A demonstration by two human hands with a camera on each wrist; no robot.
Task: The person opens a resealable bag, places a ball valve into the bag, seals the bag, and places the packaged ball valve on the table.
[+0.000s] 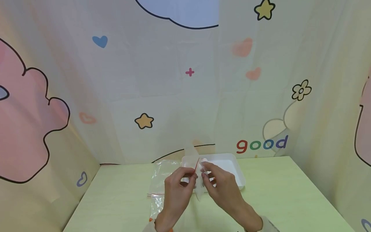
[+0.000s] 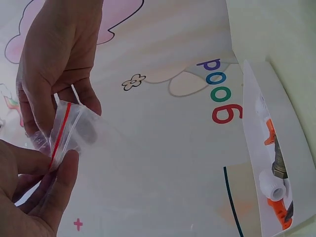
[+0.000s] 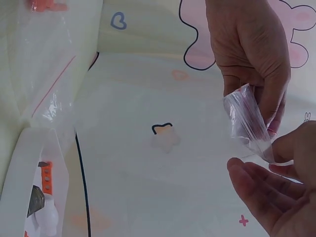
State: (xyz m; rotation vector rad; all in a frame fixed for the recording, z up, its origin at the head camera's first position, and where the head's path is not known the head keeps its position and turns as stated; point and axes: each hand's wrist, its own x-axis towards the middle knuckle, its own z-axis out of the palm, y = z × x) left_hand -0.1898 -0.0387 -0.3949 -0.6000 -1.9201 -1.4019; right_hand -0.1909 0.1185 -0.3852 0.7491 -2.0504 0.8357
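Both hands hold a clear zip-lock bag [image 1: 189,156] upright near the middle of the table. My left hand [image 1: 178,188] pinches it at the red-striped edge between thumb and fingers. On the opposite side, my right hand [image 1: 224,187] pinches the plastic film. In the left wrist view, the zip-lock bag [image 2: 74,123] hangs wide below its red strip, and the wall print shows through it. Seen from the right wrist, a crumpled part of the zip-lock bag [image 3: 247,118] stretches between the two hands, with the right thumb and a finger at its lower corner.
A white tray [image 1: 239,175] stands behind the hands, holding an orange part [image 2: 280,212], a metal fitting [image 2: 279,165] and a white plastic fitting [image 2: 271,185]. Another clear bag [image 1: 159,175] lies left of it. An orange piece [image 3: 47,6] lies further along. A printed curtain [image 1: 162,80] hangs behind the table.
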